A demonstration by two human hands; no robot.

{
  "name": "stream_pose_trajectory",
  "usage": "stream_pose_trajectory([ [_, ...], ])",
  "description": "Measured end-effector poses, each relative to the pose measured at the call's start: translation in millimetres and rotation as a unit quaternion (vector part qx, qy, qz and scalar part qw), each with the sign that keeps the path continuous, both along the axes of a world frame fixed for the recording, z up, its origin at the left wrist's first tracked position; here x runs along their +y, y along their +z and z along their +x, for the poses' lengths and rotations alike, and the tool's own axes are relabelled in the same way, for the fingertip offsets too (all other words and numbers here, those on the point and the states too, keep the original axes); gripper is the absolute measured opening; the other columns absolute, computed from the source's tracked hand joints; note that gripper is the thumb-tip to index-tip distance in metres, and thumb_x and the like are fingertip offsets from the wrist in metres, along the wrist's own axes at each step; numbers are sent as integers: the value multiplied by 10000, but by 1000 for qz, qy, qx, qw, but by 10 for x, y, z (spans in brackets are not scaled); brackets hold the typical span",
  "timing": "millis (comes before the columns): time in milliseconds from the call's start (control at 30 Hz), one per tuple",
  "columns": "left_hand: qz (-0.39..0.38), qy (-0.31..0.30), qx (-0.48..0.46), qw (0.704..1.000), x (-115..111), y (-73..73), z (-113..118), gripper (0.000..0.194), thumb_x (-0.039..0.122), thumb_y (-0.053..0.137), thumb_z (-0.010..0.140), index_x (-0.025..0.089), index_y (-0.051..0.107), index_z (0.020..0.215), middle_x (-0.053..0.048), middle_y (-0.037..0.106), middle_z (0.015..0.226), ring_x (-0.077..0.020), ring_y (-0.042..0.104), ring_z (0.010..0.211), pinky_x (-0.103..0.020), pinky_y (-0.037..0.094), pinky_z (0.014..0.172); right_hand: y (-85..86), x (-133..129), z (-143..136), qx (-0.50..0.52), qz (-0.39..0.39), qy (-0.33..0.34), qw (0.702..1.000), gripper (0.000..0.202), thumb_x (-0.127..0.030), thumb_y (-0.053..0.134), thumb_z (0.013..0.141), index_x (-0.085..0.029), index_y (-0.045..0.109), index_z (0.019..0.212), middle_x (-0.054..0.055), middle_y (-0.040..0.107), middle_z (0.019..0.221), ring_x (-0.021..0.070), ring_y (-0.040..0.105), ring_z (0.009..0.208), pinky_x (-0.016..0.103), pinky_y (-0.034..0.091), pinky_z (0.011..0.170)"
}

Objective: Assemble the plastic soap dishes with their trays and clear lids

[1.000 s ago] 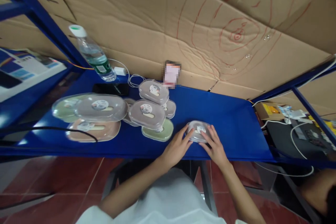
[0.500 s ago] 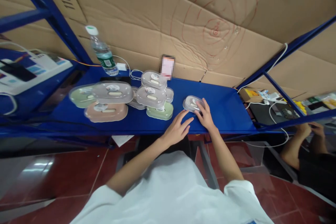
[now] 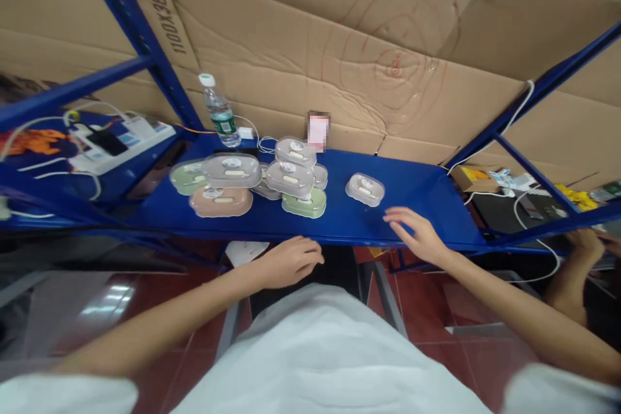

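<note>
A small grey lidded container (image 3: 365, 189), rounded and with a pale oblong piece and a round sticker on its clear top, lies alone on the blue table (image 3: 334, 223). My right hand (image 3: 420, 236) hovers at the table's front edge, just right of that container and apart from it, fingers stretched out and holding nothing. Near my lap, in front of the table edge, my left hand (image 3: 294, 262) is loosely bent with nothing in it. Left of the lone container sit several similar ones, partly stacked: grey (image 3: 290, 179), green (image 3: 305, 202) and pinkish-brown (image 3: 220, 202).
A water bottle (image 3: 223, 113) and a phone with a blurred screen (image 3: 318, 131) stand at the back against cardboard (image 3: 272, 77). White cables and a power strip (image 3: 123, 145) lie at left. Blue rack posts (image 3: 140, 39) flank the table. Another person's arm (image 3: 572, 265) shows at far right.
My right hand has let go of the lone container and moved right. My left hand has drawn back left, off the table. The view has shifted a little.
</note>
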State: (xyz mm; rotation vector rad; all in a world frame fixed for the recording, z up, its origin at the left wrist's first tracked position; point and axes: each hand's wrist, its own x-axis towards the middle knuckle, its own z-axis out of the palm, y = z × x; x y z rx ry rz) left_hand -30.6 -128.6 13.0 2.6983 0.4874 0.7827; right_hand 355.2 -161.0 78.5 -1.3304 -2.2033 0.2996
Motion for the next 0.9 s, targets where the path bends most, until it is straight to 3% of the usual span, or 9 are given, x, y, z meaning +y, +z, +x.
stream_pose_trajectory([
  [100, 3, 78, 25, 997, -244, 151, -271, 249, 115, 548, 1022, 229, 752, 1107, -54, 779, 1075, -184, 724, 950, -328, 576, 880, -101, -459, 71, -6, -20, -1, 1000, 245, -307, 557, 1097, -286, 777, 1201, 61, 821, 1143, 247, 799, 1044, 429, 677, 929],
  [200, 66, 147, 2, 987, -348, 363, -382, 299, 82, 567, 1004, 234, 727, 1206, -60, 791, 1138, -211, 740, 1055, -420, 563, 1027, -210, -530, 6, 23, 80, -25, 996, 230, -241, 627, 1043, -317, 788, 1188, 43, 836, 1043, 259, 809, 915, 443, 676, 813],
  [267, 98, 143, -26, 984, -312, 533, -351, 343, 104, 596, 999, 265, 707, 1280, -50, 793, 1172, -208, 748, 1090, -447, 550, 1096, -173, -337, -86, 93, 177, -97, 975, 209, -235, 637, 1031, -313, 805, 1129, 36, 823, 947, 256, 792, 828, 440, 654, 747],
  [367, 117, 64, 5, 991, -121, 749, -182, 345, 169, 588, 1029, 321, 689, 1322, -24, 783, 1247, -198, 747, 1151, -442, 545, 1142, 9, 149, -236, 227, 339, -231, 883, 194, -300, 619, 1056, -268, 810, 1051, 28, 767, 826, 234, 746, 723, 425, 627, 709],
  [433, 127, 16, 9, 992, 47, 784, -32, 313, 182, 590, 1034, 302, 695, 1303, -38, 777, 1276, -200, 743, 1172, -424, 550, 1138, 98, 472, -298, 248, 381, -245, 856, 239, -350, 587, 1079, -248, 799, 1034, 33, 753, 829, 239, 751, 762, 441, 639, 763],
  [533, 110, 12, -41, 993, 279, 588, 164, 295, 176, 625, 1011, 260, 700, 1284, -81, 772, 1274, -216, 738, 1170, -408, 578, 1081, 1, 861, -271, 127, 241, -141, 952, 283, -432, 584, 1087, -252, 775, 1192, 96, 794, 1145, 305, 763, 1121, 537, 617, 1016],
  [600, 89, 66, -82, 991, 396, 334, 242, 335, 130, 624, 991, 252, 696, 1294, -103, 762, 1282, -226, 729, 1180, -406, 595, 1035, -213, 1081, -177, 15, 90, -68, 994, 499, -544, 664, 1034, -276, 662, 1455, 147, 648, 1527, 391, 595, 1448, 642, 503, 1181],
  [733, 87, 161, -151, 972, 528, -123, 292, 365, 44, 635, 946, 258, 720, 1228, -88, 763, 1243, -226, 730, 1149, -407, 602, 991, -636, 1504, 53, -90, -89, -21, 992, 852, -639, 721, 968, -326, 391, 1689, 146, 329, 1783, 453, 295, 1649, 730, 376, 1254],
  [900, 58, 292, -232, 926, 625, -263, 275, 367, -3, 643, 934, 236, 722, 1201, -93, 738, 1214, -224, 702, 1139, -404, 577, 988, -758, 1930, 126, -43, -112, 15, 993, 725, -654, 702, 979, -345, 528, 1611, 122, 549, 1650, 377, 502, 1547, 628, 439, 1261],
])
